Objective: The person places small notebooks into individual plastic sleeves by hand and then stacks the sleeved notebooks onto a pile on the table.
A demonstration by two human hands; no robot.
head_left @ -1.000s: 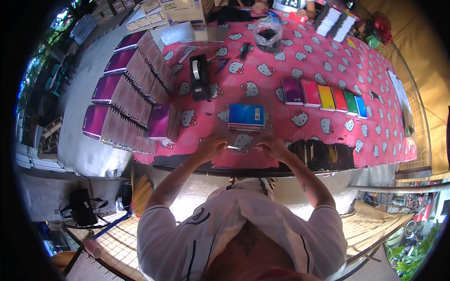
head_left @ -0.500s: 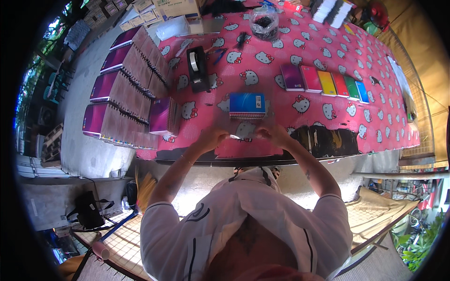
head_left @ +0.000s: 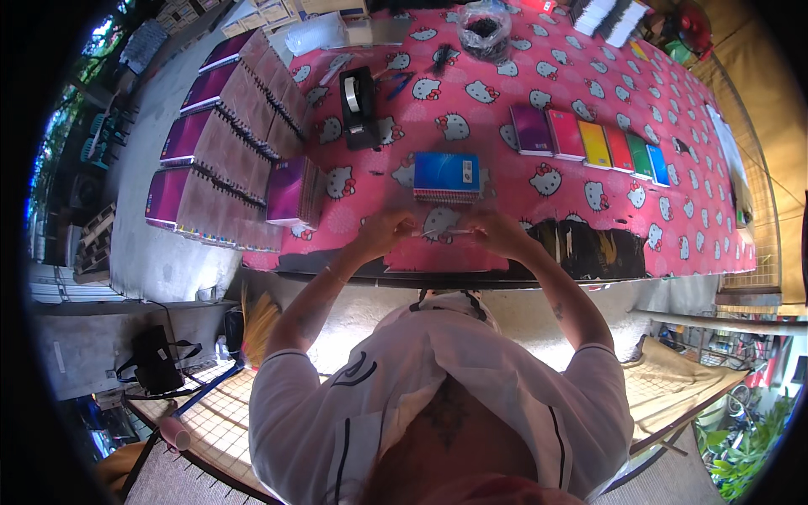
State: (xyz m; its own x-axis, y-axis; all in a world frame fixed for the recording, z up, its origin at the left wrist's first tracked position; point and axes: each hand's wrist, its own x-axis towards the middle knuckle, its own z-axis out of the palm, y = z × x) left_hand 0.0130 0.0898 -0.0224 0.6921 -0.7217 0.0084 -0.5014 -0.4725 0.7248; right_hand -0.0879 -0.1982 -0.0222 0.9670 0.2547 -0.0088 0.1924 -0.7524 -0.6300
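Note:
A small stack of spiral notebooks with a blue cover (head_left: 446, 171) lies before me, its wire binding toward me. Clear plastic film (head_left: 436, 227) stretches between my hands just in front of it; its full outline is hard to see. My left hand (head_left: 390, 231) pinches the film at one side, fingers closed. On the other side my right hand (head_left: 497, 233) is likewise closed on it. Neither hand touches the notebooks. A black tape dispenser (head_left: 358, 109) stands beyond my left hand.
Tall rows of purple spiral notebooks (head_left: 189, 172) and a shorter purple stack (head_left: 290, 192) stand left. Several coloured notebooks (head_left: 595, 145) line up at the right. A clear bag of black pieces (head_left: 484, 34) sits at the back. The table's front edge (head_left: 454, 281) is near my body.
The view has shifted slightly. My hands still pinch the film in front of the blue notebooks, and the film between them now looks drawn into a thin glinting edge.

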